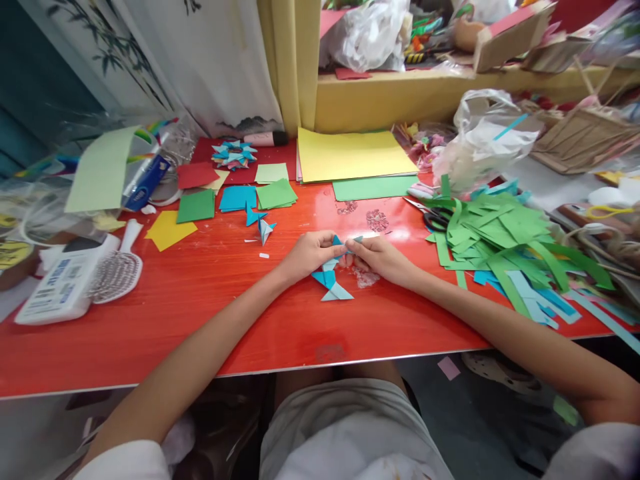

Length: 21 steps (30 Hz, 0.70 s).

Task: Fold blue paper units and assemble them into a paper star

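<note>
Above the red table, my left hand [315,255] pinches a chain of folded blue and pale-blue paper pieces [332,285] between thumb and fingers. The chain hangs below that hand toward the table, its lower end pointed like a fish tail. Close beside it, my right hand [377,259] is closed on a small blue folded paper piece [358,239], partly hidden by the fingers. The two hands nearly meet. Farther left on the table lie loose folded blue and white pieces [267,231]. A finished-looking ring of folded paper [234,154] rests at the back.
Stacks of coloured squares, among them green squares [277,194], lie behind my left hand. Yellow sheets [355,157] are at the back. Scissors [434,218] lie beside a heap of green paper strips [493,230] at right. A hairbrush [117,275] and a white bottle [67,283] lie left.
</note>
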Motion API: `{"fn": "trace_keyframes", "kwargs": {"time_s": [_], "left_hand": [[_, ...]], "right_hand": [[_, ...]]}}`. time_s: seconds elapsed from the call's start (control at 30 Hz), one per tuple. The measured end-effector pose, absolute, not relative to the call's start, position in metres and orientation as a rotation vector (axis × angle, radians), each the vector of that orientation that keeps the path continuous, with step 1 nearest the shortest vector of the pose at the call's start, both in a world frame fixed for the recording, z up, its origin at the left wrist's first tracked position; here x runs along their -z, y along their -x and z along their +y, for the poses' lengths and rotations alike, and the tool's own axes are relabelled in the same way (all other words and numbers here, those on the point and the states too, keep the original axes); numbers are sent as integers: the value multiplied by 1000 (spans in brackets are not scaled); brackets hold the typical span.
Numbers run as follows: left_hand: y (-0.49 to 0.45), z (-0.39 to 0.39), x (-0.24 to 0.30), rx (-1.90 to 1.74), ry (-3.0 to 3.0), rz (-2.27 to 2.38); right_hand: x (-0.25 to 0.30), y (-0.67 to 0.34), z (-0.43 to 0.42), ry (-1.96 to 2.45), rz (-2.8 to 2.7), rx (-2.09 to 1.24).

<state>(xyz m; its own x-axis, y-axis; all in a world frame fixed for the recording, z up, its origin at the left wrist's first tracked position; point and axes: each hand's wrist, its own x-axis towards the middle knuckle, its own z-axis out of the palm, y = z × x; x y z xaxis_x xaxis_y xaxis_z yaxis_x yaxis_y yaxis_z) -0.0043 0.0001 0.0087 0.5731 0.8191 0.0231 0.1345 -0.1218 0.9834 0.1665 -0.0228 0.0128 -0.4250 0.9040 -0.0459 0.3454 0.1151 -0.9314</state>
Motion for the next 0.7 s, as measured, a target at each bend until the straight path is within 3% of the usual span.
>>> {"fn": "trace_keyframes", "kwargs": {"time_s": [0.17,0.47,0.63,0.7], "left_hand": [[1,-8,-11,-698,-1828,918],[-8,-4,-3,-667,-1700,897],[-7,-3,-3,-673,-1728,893],[-7,-4,-5,-680,-1741,900]], "right_hand": [[-17,-182,-9,1148,-2000,-1471],[-55,-196,15,1051,-1572,-895],[-84,-141,26,1067,-2133,-792],[-85,-107,37,1065,-2359,-568]]}}
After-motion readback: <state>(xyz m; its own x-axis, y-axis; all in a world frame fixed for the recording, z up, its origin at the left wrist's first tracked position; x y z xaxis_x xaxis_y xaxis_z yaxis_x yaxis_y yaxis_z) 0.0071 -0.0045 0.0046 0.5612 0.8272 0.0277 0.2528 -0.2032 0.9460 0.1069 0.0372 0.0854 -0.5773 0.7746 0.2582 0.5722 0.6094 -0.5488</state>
